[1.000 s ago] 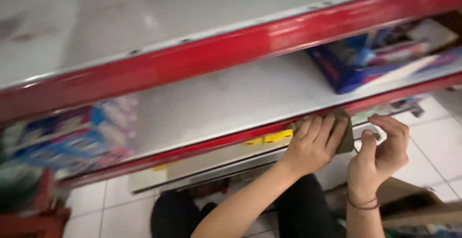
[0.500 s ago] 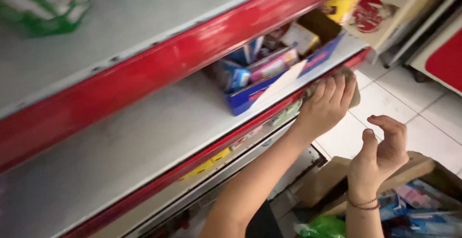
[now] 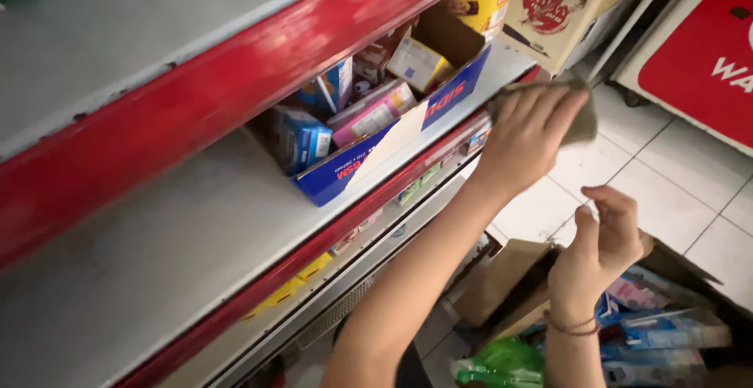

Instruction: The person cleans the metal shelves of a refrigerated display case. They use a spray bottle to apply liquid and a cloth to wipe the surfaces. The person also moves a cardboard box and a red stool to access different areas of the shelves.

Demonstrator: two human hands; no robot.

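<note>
- Since the earlier frames the left hand (image 3: 527,133) with its cloth (image 3: 579,121) has travelled along the red shelf edge (image 3: 392,192) from the bare middle stretch to the far end, past the blue box (image 3: 376,153). View has swung the same way. Reads as a wiping pass that has run most of this edge.
- Shelving: two grey metal shelves (image 3: 180,223) with red front lips; upper one bare where it shows, lower one dusty-looking and bare on the near side.
- Red panel (image 3: 698,51) leans at the right over white floor tiles (image 3: 667,184).
- Blue box, open-topped cardboard, sits on the lower shelf at the far end, packed with small cartons and tubes.
- Cream carton (image 3: 553,7) stands just beyond it, beside a yellow-labelled jar (image 3: 482,0).
- Brown carton (image 3: 510,278) on the floor below, with packets and a green spray bottle (image 3: 494,364) beside it.
- Left hand: fingers spread flat, pressing the grey-brown cloth against the shelf's end corner.
- Right hand (image 3: 600,247): raised clear of the shelf, thumb and forefinger pinched together, other fingers loosely curled; cannot tell whether anything sits in the pinch. Thin bracelet (image 3: 571,327) on the wrist.
</note>
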